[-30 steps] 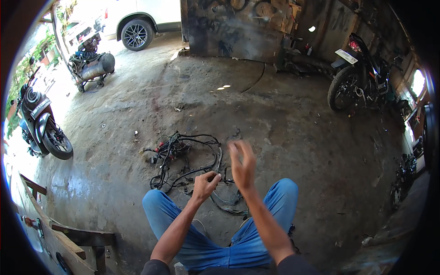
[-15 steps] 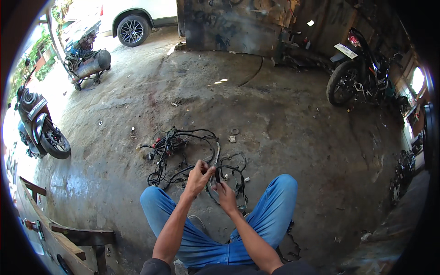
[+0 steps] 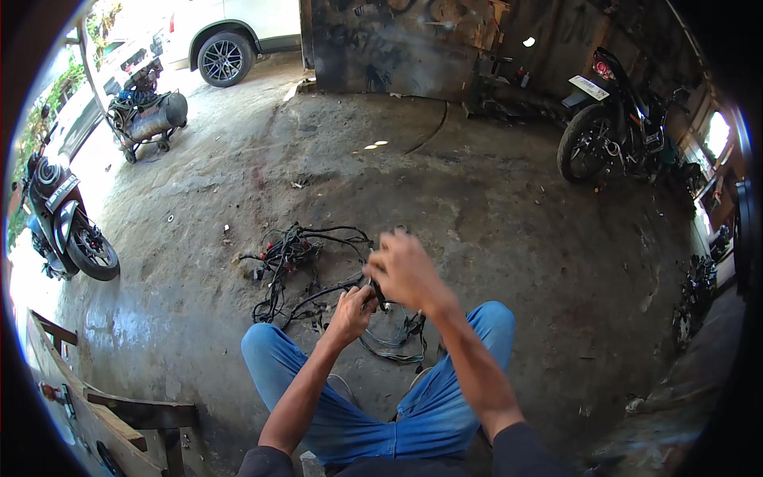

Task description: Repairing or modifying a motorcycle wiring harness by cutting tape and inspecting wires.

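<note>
A black wiring harness (image 3: 292,248) lies in a loose tangle on the floor in front of my knees, with several red and white connectors among its wires. Closed around a black-wrapped section of it between my knees is my left hand (image 3: 350,315). My right hand (image 3: 407,272) is raised just above and to the right of the left one, over the harness. Its fingers look bent but are smeared by motion, so what they hold cannot be made out. Thin loose wires (image 3: 389,357) hang below the hands toward my feet.
A scooter (image 3: 75,230) stands at the left, behind a wooden bench (image 3: 87,381). Farther back are an air compressor (image 3: 151,119) and a white car (image 3: 274,28). A motorcycle (image 3: 592,143) is parked at the back right. Dark parts (image 3: 695,294) are piled at the right edge.
My right hand has risen up and away from the harness, passing above the left. My left hand has shifted slightly down and to the right, still gripping the harness. The view has tilted a little.
</note>
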`<action>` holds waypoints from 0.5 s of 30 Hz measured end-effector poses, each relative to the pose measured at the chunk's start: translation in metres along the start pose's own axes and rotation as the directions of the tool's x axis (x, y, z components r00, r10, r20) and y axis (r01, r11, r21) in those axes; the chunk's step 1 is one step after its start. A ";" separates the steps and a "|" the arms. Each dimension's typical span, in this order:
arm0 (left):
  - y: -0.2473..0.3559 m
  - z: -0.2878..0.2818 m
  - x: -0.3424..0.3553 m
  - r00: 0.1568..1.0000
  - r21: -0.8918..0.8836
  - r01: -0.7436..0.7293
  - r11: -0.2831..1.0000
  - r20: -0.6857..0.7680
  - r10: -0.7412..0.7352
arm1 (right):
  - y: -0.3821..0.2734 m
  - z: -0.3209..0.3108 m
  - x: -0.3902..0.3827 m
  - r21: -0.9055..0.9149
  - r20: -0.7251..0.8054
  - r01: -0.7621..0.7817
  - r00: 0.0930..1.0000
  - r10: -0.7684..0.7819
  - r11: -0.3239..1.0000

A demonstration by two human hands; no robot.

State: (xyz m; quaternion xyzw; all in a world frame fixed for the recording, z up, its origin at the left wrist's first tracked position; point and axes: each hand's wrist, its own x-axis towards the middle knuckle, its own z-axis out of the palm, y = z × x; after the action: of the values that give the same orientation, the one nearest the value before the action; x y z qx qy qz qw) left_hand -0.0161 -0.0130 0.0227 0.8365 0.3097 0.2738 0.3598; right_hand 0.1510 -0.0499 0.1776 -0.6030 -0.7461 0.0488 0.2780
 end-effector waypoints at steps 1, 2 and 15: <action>0.000 -0.003 0.000 1.000 0.005 -0.004 1.000 -0.001 0.004 | 0.007 -0.006 0.022 -0.060 0.042 0.047 0.998 -0.044 0.997; 0.002 -0.005 0.003 0.998 0.046 -0.046 0.998 0.034 0.044 | 0.017 -0.012 0.042 -0.098 0.077 0.081 0.994 -0.073 0.992; -0.021 -0.003 -0.008 0.928 -0.323 0.340 0.883 -0.038 -0.370 | -0.005 0.071 -0.028 0.603 -0.261 -0.187 0.872 0.414 0.776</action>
State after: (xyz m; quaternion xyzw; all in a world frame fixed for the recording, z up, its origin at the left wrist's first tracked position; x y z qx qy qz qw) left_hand -0.0300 -0.0055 0.0061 0.6838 0.4279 0.2893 0.5153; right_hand 0.1162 -0.0583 0.1095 -0.6058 -0.5218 0.1919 0.5692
